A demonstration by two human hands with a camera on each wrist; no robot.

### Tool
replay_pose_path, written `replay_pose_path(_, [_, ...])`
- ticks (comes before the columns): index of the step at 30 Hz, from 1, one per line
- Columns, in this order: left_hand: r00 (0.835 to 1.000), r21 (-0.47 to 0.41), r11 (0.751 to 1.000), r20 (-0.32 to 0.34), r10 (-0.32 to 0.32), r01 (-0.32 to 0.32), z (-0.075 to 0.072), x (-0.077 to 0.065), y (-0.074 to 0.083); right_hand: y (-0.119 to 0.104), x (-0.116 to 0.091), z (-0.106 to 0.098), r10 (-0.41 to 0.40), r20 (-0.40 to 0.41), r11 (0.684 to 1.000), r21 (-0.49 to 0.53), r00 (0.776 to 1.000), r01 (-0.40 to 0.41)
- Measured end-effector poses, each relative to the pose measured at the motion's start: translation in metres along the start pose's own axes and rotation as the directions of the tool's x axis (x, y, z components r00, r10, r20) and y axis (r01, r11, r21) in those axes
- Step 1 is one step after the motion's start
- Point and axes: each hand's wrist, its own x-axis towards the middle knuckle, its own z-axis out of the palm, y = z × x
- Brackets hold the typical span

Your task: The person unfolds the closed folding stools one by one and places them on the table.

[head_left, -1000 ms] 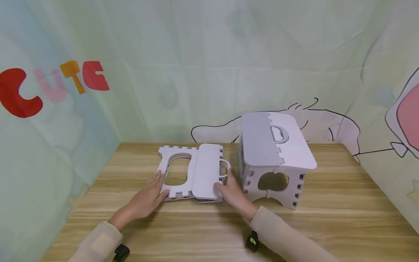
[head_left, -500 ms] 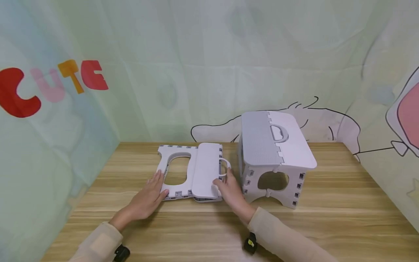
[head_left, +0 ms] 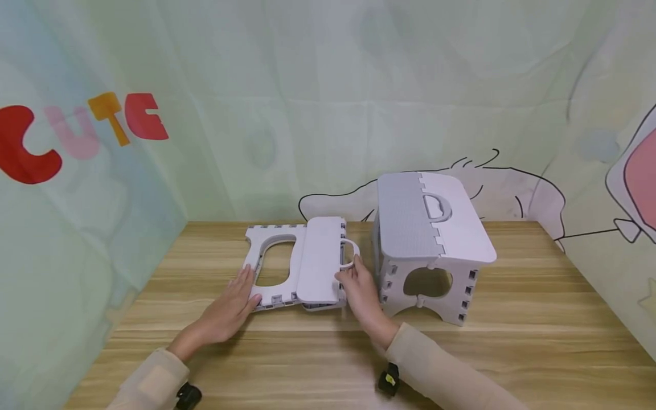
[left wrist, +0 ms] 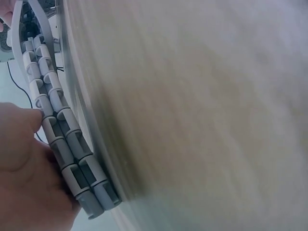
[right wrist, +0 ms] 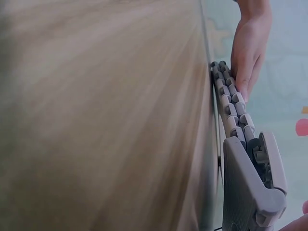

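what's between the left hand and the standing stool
In the head view, the folded stool and the right hand lie between the left hand and the standing stool.

L hand (head_left: 229,309) palm-dn, straight-fingered, R hand (head_left: 365,294) in pinch grip

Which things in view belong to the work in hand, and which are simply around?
Part of the job:
folded stool
left hand, touching its left end
right hand, gripping its right edge
table beneath

Seemingly not in use:
standing stool, touched by neither hand
printed cloth behind
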Motion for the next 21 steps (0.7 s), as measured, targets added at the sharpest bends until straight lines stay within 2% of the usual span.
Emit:
replay_pose_path(6, [1.000,-0.046,0.999,0.000,-0.001,0.001,-0.003,-0.002,-0.003,-0.010,-0.002,0.004,-0.033,-0.013,0.999,-0.013,0.999,0.033])
replay_pose_path(16, [1.000,-0.159,0.987,-0.013,0.011,-0.013,-0.009,-0.004,-0.007,-0.024,-0.004,0.007,-0.148,-0.004,0.987,-0.070,0.989,0.148])
replay_pose_path(21, [1.000,-0.187,0.982,-0.009,-0.015,0.013,-0.011,-0.004,-0.007,-0.031,-0.005,0.008,-0.205,0.001,0.975,-0.092,0.979,0.204])
